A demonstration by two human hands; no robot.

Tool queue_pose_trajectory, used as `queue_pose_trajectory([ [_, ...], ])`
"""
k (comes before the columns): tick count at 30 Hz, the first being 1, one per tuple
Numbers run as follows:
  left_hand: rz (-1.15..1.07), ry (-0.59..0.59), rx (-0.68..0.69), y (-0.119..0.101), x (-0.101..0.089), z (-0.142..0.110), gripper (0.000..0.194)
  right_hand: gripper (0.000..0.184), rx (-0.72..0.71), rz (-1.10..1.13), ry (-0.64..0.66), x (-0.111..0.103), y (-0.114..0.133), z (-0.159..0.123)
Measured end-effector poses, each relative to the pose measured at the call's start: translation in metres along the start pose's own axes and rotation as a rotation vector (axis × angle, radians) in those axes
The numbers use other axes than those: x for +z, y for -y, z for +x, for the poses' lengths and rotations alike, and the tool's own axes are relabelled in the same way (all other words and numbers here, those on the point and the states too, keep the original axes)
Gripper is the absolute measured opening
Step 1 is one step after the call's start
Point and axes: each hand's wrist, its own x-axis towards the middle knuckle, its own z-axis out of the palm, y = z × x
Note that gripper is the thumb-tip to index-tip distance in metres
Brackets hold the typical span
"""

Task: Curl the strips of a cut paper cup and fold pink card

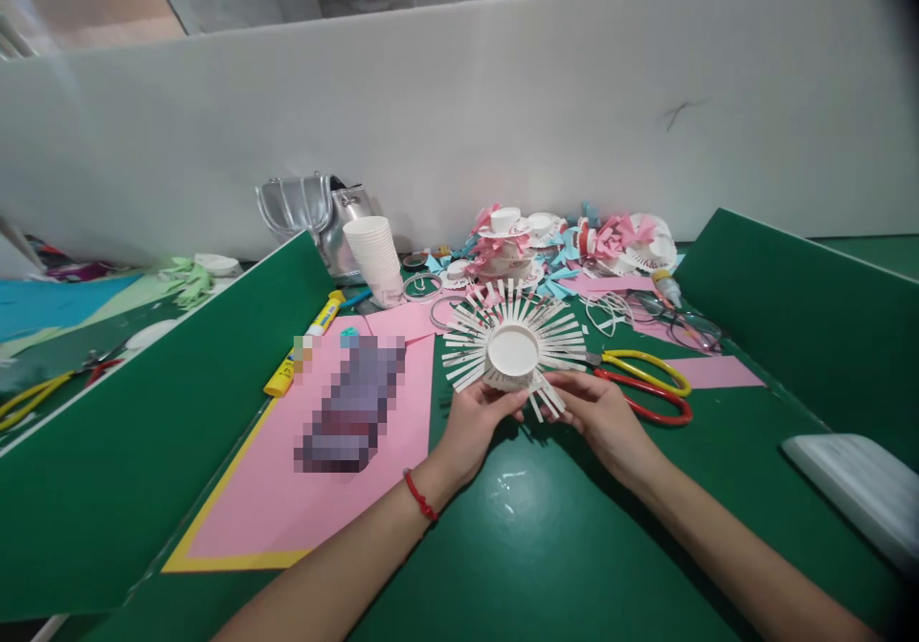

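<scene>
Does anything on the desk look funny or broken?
Yes, the paper cup held by the left hand and right hand: its side is cut into strips that splay out like sun rays, instead of forming a wall. The cup stack seems to lean left, perhaps from the camera's view.

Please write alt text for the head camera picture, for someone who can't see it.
A person's left hand and right hand hold a white cup, its wall cut into strips fanning outward, over a green table; scissors lie to the right, pink paper to the left.
</scene>
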Motion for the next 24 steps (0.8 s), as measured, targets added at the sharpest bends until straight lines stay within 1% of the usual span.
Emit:
queue_pose_trajectory([
  [4, -0.033, 0.014, -0.04, 0.0003, 0.0004, -0.0007, 0.01, 0.019, -0.073, -0.086, 0.052, 0.0008, 0.0002, 0.0009],
  [7, -0.018, 0.027, -0.058, 0.0014, 0.0002, -0.0009, 0.01, 0.016, -0.129, -0.137, 0.032, 0.0009, 0.0002, 0.0014],
  [9, -0.01, 0.014, -0.059, 0.0021, 0.0003, -0.0011, 0.01, 0.014, -0.149, -0.162, 0.012, 0.0011, -0.0002, 0.0019],
  [14, 0.015, -0.016, -0.042, 0.0013, 0.0021, -0.0021, 0.013, 0.014, -0.132, -0.173, 0.012, 0.003, -0.0006, 0.0016],
  [17, 0.039, -0.052, -0.018, -0.0001, 0.0029, -0.0026, 0.012, 0.015, -0.104, -0.164, 0.044, 0.0028, 0.0012, 0.0004],
  [20, 0.071, -0.079, -0.009, -0.0004, 0.0024, -0.0022, 0.014, 0.019, -0.07, -0.089, 0.084, 0.0006, 0.0018, 0.0],
  [22, 0.082, -0.091, -0.01, 0.0, 0.0019, -0.0016, 0.016, 0.021, -0.094, -0.065, 0.048, -0.0004, 0.0002, 0.0001],
  [24, 0.089, -0.1, -0.016, 0.0005, 0.0016, -0.0012, 0.016, 0.022, -0.178, -0.123, -0.032, 0.0, -0.0026, -0.0003],
])
